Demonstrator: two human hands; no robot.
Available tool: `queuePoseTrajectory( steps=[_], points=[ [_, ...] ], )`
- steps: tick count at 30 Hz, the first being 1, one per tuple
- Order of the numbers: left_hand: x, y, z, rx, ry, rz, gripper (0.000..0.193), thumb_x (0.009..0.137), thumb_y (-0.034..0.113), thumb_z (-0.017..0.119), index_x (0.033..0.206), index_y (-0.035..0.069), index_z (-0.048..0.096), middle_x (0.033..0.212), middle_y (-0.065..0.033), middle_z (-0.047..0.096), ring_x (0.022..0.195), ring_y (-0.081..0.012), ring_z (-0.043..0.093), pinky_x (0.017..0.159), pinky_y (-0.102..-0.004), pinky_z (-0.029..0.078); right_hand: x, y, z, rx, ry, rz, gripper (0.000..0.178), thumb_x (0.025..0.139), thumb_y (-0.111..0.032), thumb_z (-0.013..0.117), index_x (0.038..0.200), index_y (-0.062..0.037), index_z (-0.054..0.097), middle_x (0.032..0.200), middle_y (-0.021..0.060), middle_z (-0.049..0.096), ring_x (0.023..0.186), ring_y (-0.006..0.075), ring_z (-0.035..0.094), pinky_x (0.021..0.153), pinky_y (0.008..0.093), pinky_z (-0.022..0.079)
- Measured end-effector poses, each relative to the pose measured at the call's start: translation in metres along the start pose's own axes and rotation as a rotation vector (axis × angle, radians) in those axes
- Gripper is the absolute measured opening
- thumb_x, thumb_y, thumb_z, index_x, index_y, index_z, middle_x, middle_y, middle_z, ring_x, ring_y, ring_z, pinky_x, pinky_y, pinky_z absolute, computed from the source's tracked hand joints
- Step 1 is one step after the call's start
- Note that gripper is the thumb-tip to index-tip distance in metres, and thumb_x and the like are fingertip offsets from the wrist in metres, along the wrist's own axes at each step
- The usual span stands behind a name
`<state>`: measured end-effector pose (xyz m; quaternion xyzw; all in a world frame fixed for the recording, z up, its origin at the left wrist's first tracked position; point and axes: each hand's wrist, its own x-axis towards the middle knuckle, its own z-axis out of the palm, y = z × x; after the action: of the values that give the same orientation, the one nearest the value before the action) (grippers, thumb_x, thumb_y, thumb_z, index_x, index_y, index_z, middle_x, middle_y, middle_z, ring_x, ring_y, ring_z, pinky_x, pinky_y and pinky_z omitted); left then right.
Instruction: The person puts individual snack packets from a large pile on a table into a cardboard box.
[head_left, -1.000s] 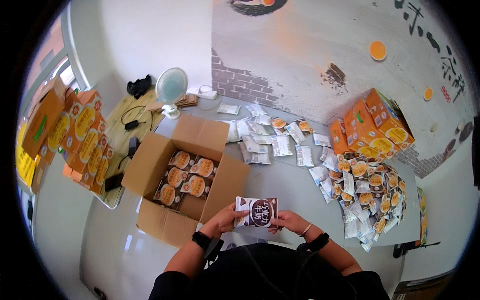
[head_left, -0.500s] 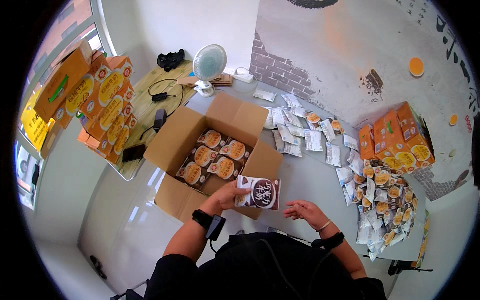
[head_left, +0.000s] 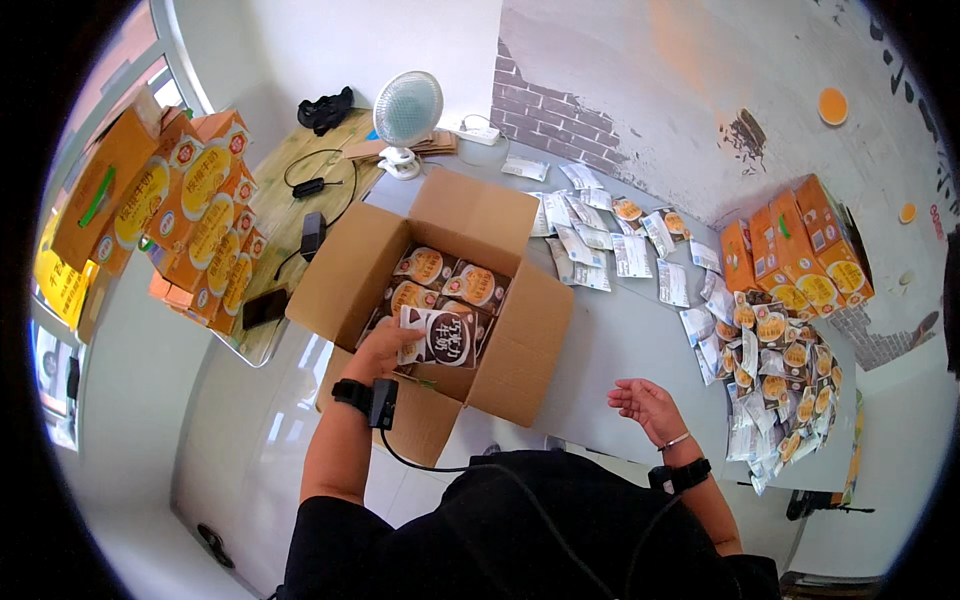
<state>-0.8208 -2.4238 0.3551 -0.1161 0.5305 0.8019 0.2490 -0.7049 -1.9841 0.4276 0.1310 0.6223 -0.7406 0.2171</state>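
An open cardboard box (head_left: 525, 345) stands at the table's near side with its flaps folded out. Inside lie several brown packets with orange and white round prints (head_left: 423, 265). Over the box's near left part, my left hand (head_left: 380, 346) grips a brown-and-white packet (head_left: 446, 338) by its left end, its printed face up. That packet covers some of those below it. To the right of the box, above the table's near edge, my right hand (head_left: 645, 406) is half curled, palm turned up, with nothing in it.
Loose white-backed packets (head_left: 590, 240) lie behind and right of the box. A large packet heap (head_left: 780, 385) covers the table's right end, below orange cartons (head_left: 795, 255). Stacked orange cartons (head_left: 200, 220), a phone (head_left: 265, 308), a black adapter (head_left: 313, 234) and a small fan (head_left: 408, 110) stand left and back.
My left hand has carried the brown-and-white packet left and away from me, from the box's near right corner to over its inside. My right hand has shifted right, its fingers curling more.
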Motion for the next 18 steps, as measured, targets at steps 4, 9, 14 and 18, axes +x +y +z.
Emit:
queuePoseTrajectory(
  steps=[4, 9, 14, 18],
  points=[
    [0.017, -0.011, -0.019, 0.154, 0.037, -0.054, 0.032, 0.075, -0.004, 0.059, 0.105, 0.002, 0.051, 0.096, -0.0075, 0.061, 0.082, -0.0182, 0.060, 0.071, -0.0312, 0.051, -0.004, 0.003, -0.001, 0.002, 0.041, -0.009, 0.034, 0.092, -0.028, 0.043, 0.109, -0.0004, 0.051, 0.100, 0.0113, 0.061, 0.089, 0.0166, 0.059, 0.076, 0.0267, 0.045],
    [0.039, -0.031, -0.024, 0.253, 0.026, -0.206, 0.029, 0.072, -0.001, 0.064, 0.101, 0.000, 0.055, 0.093, -0.0087, 0.061, 0.082, -0.0195, 0.058, 0.073, -0.0326, 0.048, -0.007, 0.010, -0.006, 0.033, 0.081, -0.024, 0.034, 0.092, -0.028, 0.043, 0.109, -0.0007, 0.051, 0.100, 0.0107, 0.061, 0.089, 0.0167, 0.059, 0.076, 0.0267, 0.045],
    [0.072, -0.077, -0.075, 0.563, 0.033, -0.236, 0.027, 0.078, 0.002, 0.060, 0.104, 0.002, 0.054, 0.090, -0.0082, 0.063, 0.075, -0.0199, 0.061, 0.059, -0.0342, 0.051, -0.009, 0.008, -0.002, 0.036, 0.072, -0.005, 0.033, 0.092, -0.029, 0.043, 0.109, -0.0013, 0.051, 0.099, 0.0104, 0.061, 0.089, 0.0161, 0.059, 0.076, 0.0266, 0.045],
    [0.067, -0.065, -0.050, 0.591, 0.049, -0.323, 0.026, 0.077, 0.005, 0.063, 0.102, 0.002, 0.057, 0.089, -0.0083, 0.063, 0.073, -0.0213, 0.060, 0.056, -0.0357, 0.049, -0.012, 0.015, -0.009, 0.060, 0.105, -0.013, 0.033, 0.091, -0.029, 0.044, 0.108, -0.0018, 0.052, 0.099, 0.0102, 0.061, 0.089, 0.0161, 0.059, 0.075, 0.0264, 0.045]
  ],
)
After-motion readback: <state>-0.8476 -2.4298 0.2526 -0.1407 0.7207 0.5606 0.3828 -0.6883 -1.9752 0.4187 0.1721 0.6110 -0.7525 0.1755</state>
